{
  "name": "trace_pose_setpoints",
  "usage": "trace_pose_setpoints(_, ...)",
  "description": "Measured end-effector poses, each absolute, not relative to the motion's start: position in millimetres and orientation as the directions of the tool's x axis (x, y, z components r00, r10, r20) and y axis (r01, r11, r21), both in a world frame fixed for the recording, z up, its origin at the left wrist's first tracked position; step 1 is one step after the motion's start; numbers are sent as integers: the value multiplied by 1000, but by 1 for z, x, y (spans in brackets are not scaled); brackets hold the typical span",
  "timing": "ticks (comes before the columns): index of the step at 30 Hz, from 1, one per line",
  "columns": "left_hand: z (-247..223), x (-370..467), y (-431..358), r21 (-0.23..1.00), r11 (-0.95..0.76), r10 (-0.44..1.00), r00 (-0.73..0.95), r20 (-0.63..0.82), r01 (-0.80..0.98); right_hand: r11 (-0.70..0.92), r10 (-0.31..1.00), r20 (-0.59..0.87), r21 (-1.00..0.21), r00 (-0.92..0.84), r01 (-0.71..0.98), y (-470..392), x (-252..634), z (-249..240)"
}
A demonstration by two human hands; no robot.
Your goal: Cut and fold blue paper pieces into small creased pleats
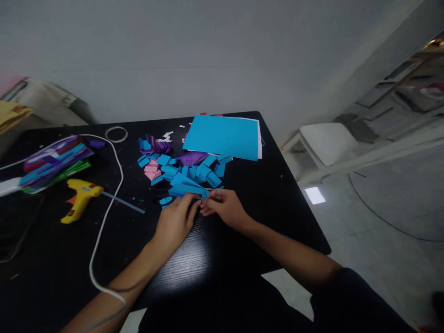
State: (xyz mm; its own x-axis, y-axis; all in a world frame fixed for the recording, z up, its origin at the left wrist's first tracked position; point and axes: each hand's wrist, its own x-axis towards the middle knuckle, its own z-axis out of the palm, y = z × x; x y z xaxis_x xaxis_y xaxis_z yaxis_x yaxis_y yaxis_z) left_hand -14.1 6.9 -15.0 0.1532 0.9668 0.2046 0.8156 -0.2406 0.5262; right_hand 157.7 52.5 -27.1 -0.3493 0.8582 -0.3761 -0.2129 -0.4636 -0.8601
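Observation:
A folded strip of blue paper (187,186) is pinched between my two hands, just above the black table. My left hand (178,215) grips its near edge with thumb and fingers pressed together. At the paper's right end, the fingertips of my right hand (222,208) are closed on it. Exactly how the fingers meet the paper is partly hidden. Right behind my hands lies a loose pile of small blue paper pieces (212,179), with pink paper pieces (151,170) at its left and a purple paper piece (192,158) behind.
A blue paper sheet (225,135) lies at the back of the table (291,222). To the left are a yellow glue gun (81,196) with a glue stick, a white cable (100,231), a tape ring (116,134) and a colourful bundle (58,162). A white stool (326,141) stands right.

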Motion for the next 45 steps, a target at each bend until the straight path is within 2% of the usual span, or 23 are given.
trace_pose_setpoints(6, -12, -14, 8, 520, -246, 965, 159, 207, 818, -345, 907, -297, -931, -299, -122, 49, 157, -30)
trace_pose_setpoints(12, -8, -11, 7, 536, -271, 961, 189, 204, 799, -326, 910, -287, -941, -300, -91, 48, 157, -32)
trace_pose_setpoints(27, -18, -18, 6, 443, -292, 955, 234, 181, 848, -492, 828, -368, -840, -424, -231, 55, 161, -24)
trace_pose_setpoints(34, -12, -18, 5, 364, -309, 946, 244, 214, 879, -528, 797, -380, -816, -470, -235, 56, 163, -21)
trace_pose_setpoints(41, -10, -19, 4, 380, -323, 940, 248, 234, 867, -533, 793, -385, -814, -472, -230, 56, 163, -22)
trace_pose_setpoints(45, -9, -19, 4, 338, -344, 931, 272, 242, 876, -555, 780, -396, -796, -484, -243, 57, 164, -24)
